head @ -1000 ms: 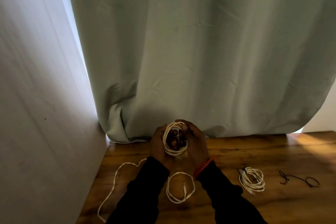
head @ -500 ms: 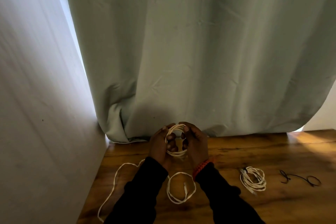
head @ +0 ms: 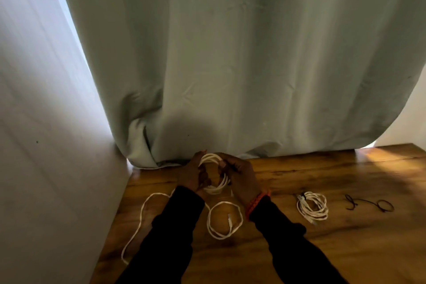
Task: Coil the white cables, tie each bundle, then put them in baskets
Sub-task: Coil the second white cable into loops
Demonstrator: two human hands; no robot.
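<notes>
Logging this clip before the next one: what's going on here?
A person is coiling a white cable over a wooden table, left hand and right hand both gripping the coil. Its loose tail trails across the table. A tied bundle and black ties lie to the right. No basket is in view.

Dim overall: daylight leaks past the curtain [head: 242, 64] at its left edge and lower right, streaking the table [head: 380, 159], shadow pools behind the hands, detail is soft, and wide-angle bending curves the edges.
</notes>
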